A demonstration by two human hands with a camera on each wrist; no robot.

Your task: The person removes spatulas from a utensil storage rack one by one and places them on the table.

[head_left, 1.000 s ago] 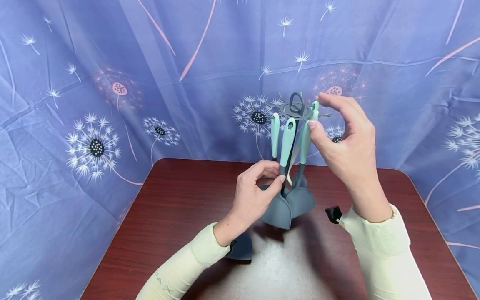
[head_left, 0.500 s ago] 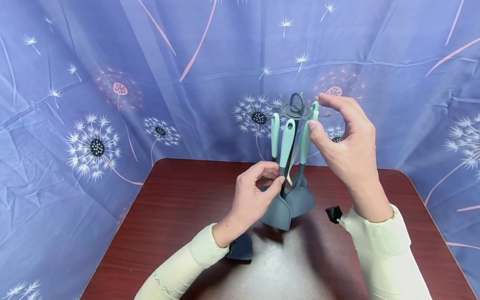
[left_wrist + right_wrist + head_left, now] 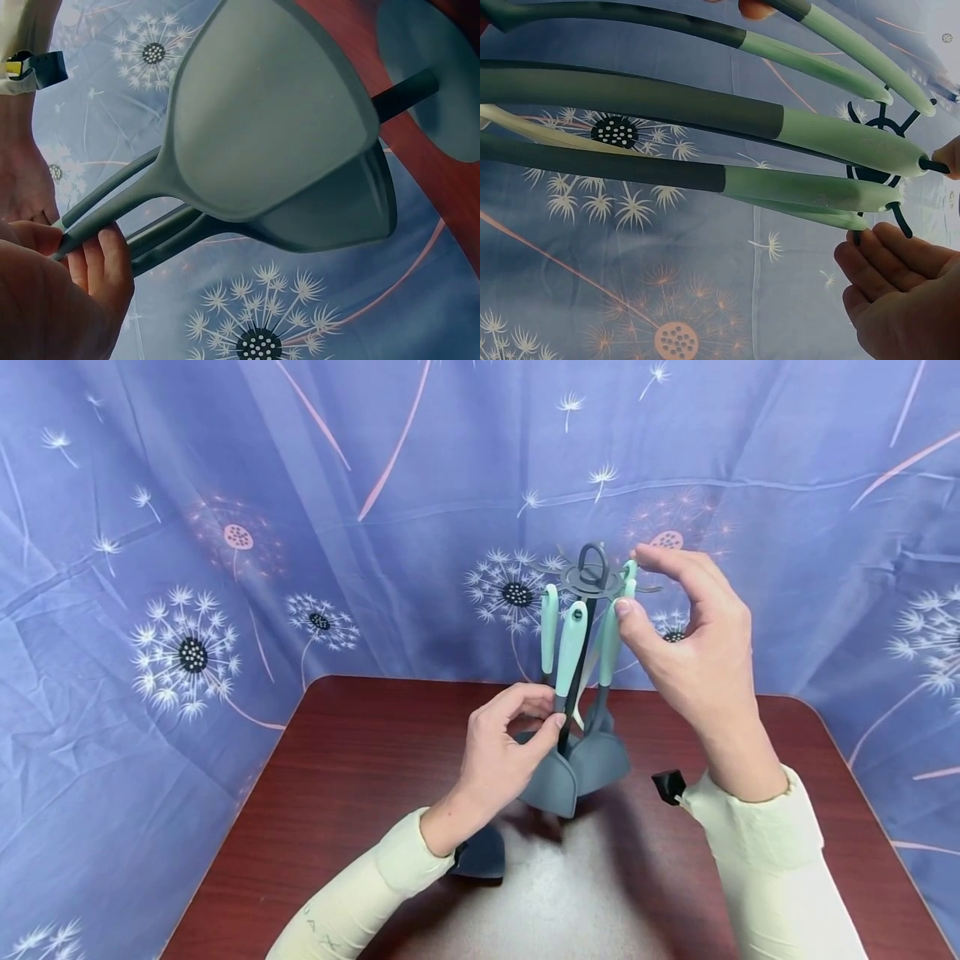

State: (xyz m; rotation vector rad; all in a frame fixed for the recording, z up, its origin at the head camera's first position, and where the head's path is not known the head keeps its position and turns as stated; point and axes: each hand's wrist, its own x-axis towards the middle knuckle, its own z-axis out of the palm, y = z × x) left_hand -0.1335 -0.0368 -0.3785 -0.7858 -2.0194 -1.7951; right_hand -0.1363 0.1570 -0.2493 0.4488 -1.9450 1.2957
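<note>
A dark grey utensil rack [image 3: 592,575] with a top ring and radiating hooks carries several mint-handled kitchen utensils. My left hand [image 3: 498,747] pinches the neck of a turner [image 3: 555,787], just below its mint handle. In the left wrist view, the turner's broad blade [image 3: 270,112] overlaps another blade [image 3: 330,206]. My right hand [image 3: 701,647] spans the rack's right side, thumb and fingertips at the hook ends around the mint handles [image 3: 609,639] there. Those fingertips meet the hooks in the right wrist view, near a handle end [image 3: 821,189].
A dark flat rounded piece [image 3: 482,857] lies by my left wrist, partly hidden. The reddish wooden table [image 3: 360,760] ends at a blue dandelion-print curtain [image 3: 420,577]. In the left wrist view, a dark post leads to a round disc [image 3: 405,45].
My left hand has shifted very slightly left, and the turner it holds tilts a little that way. My right hand stays where it was.
</note>
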